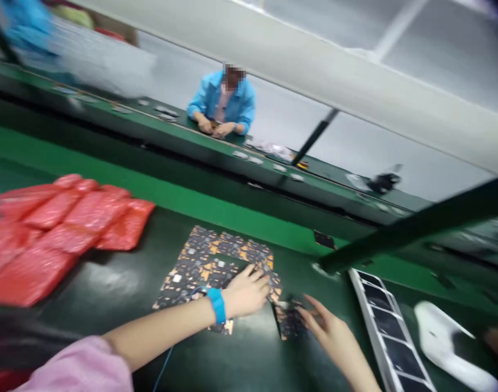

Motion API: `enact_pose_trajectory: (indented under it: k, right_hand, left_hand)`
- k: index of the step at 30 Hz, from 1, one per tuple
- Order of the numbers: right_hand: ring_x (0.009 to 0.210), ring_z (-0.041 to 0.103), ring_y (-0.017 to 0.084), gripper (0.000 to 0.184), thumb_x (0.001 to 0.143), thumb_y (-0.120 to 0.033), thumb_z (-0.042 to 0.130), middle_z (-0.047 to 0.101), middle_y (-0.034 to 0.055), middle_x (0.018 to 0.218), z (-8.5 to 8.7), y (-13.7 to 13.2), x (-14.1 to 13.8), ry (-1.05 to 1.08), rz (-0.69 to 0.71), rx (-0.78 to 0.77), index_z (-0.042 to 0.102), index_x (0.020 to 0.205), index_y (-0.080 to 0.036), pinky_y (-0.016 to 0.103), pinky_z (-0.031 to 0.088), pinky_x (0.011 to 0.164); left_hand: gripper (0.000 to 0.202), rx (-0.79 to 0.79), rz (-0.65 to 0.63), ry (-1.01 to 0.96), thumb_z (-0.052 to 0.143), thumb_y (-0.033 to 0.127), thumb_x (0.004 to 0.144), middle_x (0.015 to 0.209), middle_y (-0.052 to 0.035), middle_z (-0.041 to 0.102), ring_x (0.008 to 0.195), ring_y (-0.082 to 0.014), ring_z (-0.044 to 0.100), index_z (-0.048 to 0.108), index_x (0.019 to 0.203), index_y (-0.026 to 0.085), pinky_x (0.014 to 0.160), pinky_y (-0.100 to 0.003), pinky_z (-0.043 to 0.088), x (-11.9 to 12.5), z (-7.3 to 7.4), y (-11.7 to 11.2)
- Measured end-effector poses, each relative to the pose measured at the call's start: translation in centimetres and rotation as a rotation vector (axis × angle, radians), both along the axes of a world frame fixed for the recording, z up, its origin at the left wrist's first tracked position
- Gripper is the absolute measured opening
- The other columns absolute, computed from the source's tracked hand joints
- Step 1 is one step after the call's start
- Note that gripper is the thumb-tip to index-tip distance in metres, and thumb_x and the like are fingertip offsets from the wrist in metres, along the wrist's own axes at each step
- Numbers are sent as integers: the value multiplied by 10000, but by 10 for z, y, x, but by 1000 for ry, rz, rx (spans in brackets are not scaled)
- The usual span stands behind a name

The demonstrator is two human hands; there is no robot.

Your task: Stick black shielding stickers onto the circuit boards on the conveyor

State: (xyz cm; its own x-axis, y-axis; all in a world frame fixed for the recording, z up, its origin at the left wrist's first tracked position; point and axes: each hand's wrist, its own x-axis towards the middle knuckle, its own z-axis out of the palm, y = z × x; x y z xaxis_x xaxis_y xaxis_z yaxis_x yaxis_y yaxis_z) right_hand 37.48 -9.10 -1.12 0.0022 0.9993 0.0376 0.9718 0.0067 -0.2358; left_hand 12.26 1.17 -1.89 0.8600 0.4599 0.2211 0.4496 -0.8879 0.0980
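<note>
Dark circuit boards with orange patches (191, 261) lie close together in a block on the green tabletop. My left hand (246, 291), with a blue strap (217, 305) and its cord at the wrist, rests over the block's right side, fingers stretched out and slightly spread. To its right, a small group of similar circuit boards (287, 321) is blurred. My right hand (326, 324) reaches this group from the right with its fingers apart, fingertips at the boards' edge. Blur hides whether they touch.
Red plastic-wrapped packs (69, 228) are heaped at the left. A white tray with dark compartments (389, 326) and a white curved object (440, 337) lie at the right. A green post (412, 228) slants up there. Across a green ledge, a person in blue (222, 103) works.
</note>
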Motion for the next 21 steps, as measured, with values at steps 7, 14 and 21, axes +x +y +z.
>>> enact_pose_trajectory:
  k: [7,14,21]
  right_hand:
    - [1239,577,286,341,963,-261,507,575,102,1397,-6,-29,-27,-53,194,-7,663,1266,-282,460,517,982]
    - [1126,639,272,407,917,-218,575,626,105,1310,-20,-71,-38,-96,337,18,626,1308,-319,401,568,904]
    - [1138,617,298,510,882,-165,590,593,132,1323,-23,-56,-91,-37,356,82,560,1372,-303,459,544,929]
  left_hand:
    - [461,54,37,21,458,409,984,1331,-187,604,1219,-322,583,628,1253,75,1065,-486,373,3,-21,-14]
    - [453,51,33,32,371,392,1010,1338,-136,615,1188,-284,602,632,1264,122,1068,-462,383,-5,-17,-25]
    - [498,69,151,8,322,395,1023,1468,-139,484,1347,-312,469,545,1362,106,1130,-481,324,-53,-7,-23]
